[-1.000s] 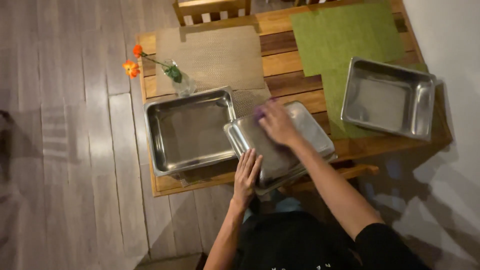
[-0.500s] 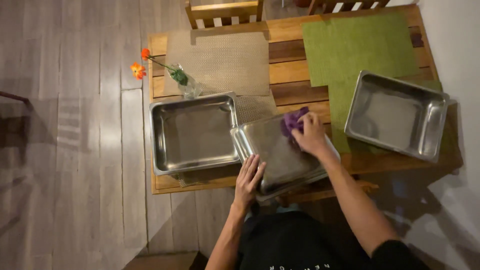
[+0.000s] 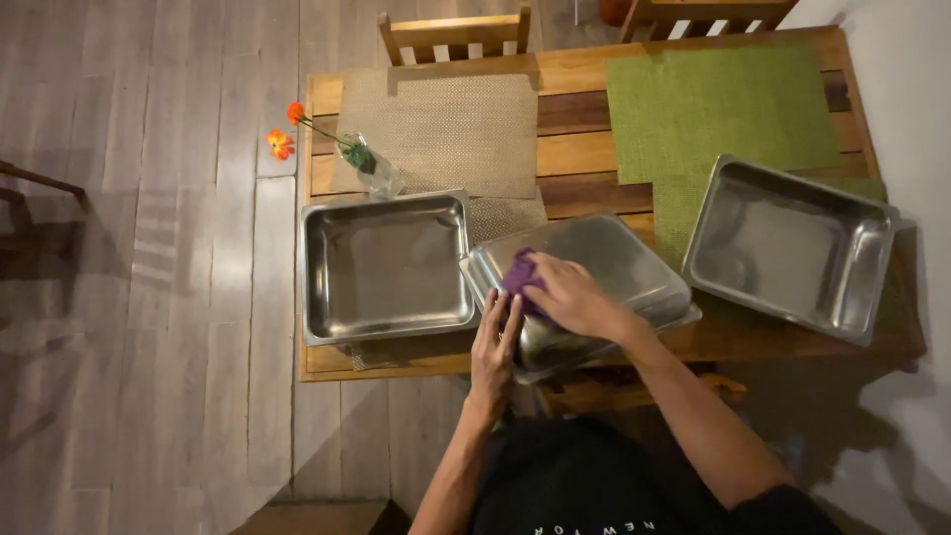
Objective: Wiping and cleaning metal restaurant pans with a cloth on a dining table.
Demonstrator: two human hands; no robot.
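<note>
An upturned steel tray (image 3: 614,263) lies bottom-up at the near edge of the wooden table (image 3: 575,124). My right hand (image 3: 570,297) presses a purple cloth (image 3: 517,274) against the tray's left part. My left hand (image 3: 495,347) rests flat on the tray's near left corner, steadying it, fingers spread. Two more steel trays stand open side up: one (image 3: 386,266) just left of the upturned tray, one (image 3: 790,248) at the right on a green mat.
A glass vase with orange flowers (image 3: 367,168) lies at the table's left. A beige placemat (image 3: 441,129) and a green placemat (image 3: 718,104) cover the far half. Chair backs (image 3: 456,30) stand behind the table. Wooden floor lies to the left.
My right hand has slid the purple cloth from the upper right of the upturned tray across to its left part. My left hand stays on the near corner.
</note>
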